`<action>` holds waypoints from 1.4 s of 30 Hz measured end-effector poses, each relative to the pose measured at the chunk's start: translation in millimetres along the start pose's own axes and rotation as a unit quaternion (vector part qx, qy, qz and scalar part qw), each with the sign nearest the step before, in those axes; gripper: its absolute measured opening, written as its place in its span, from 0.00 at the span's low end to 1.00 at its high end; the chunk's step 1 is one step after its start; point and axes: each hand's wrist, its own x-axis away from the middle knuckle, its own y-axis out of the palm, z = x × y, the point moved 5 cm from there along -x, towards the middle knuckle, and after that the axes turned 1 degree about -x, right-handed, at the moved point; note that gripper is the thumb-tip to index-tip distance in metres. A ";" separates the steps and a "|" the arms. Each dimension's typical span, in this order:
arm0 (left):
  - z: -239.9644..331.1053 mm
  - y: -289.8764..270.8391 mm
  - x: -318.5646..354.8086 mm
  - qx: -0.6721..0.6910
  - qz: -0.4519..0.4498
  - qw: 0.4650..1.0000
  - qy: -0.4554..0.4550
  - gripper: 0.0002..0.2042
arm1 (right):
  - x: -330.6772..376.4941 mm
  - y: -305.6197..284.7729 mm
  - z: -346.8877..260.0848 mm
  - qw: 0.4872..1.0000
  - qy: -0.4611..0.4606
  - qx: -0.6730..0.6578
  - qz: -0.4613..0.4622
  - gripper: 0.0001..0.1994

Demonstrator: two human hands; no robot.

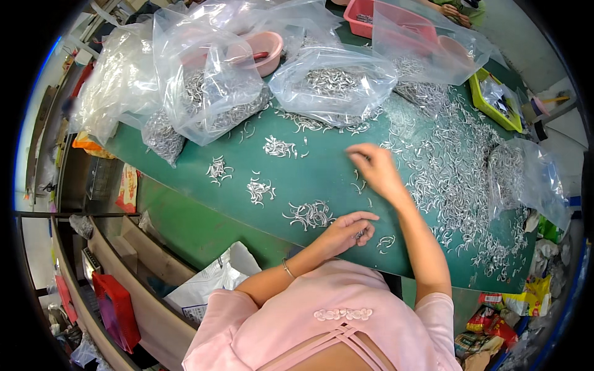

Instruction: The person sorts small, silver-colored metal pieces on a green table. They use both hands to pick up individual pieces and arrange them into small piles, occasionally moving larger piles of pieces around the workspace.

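Observation:
My left hand (pixel 349 230) rests curled on the green table (pixel 185 157) at its near edge, closed around a few small silver metal hooks (pixel 359 235). My right hand (pixel 374 167) reaches further out, fingers stretched toward loose hooks (pixel 359 184) on the table; nothing shows in its grip. Small sorted piles of hooks (pixel 309 214) lie to the left of my hands. A wide spread of loose hooks (pixel 451 167) covers the table to the right.
Clear plastic bags of hooks (pixel 334 83) crowd the far side, and another bag (pixel 526 176) lies at the right. A pink bowl (pixel 266 43), a pink basket (pixel 362 15) and a yellow-green tray (pixel 489 99) stand behind. Another person's hands (pixel 455 12) are at the top.

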 end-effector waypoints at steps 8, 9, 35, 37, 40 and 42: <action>4.0 3.1 3.3 0.012 0.009 1.000 -0.007 0.16 | 16.8 -57.6 62.6 0.932 0.019 0.339 0.126 0.09; 5.0 4.3 3.4 0.009 0.013 1.000 -0.009 0.16 | 16.2 -56.5 64.2 0.932 0.011 0.344 0.116 0.08; -0.8 -1.8 3.2 0.028 0.010 1.000 0.004 0.15 | -34.6 78.9 -17.5 0.951 0.023 -0.256 -0.169 0.15; -1.6 -2.9 1.7 0.021 -0.003 1.000 -0.001 0.16 | -11.7 43.4 -5.3 0.973 0.034 -0.192 -0.125 0.14; 0.9 0.8 1.2 0.010 -0.001 1.000 -0.012 0.17 | 12.1 -26.8 33.1 0.990 -0.045 0.114 0.070 0.17; 1.8 2.5 1.4 0.019 -0.002 1.000 -0.015 0.17 | 24.9 -58.3 55.1 0.958 -0.001 0.245 0.147 0.22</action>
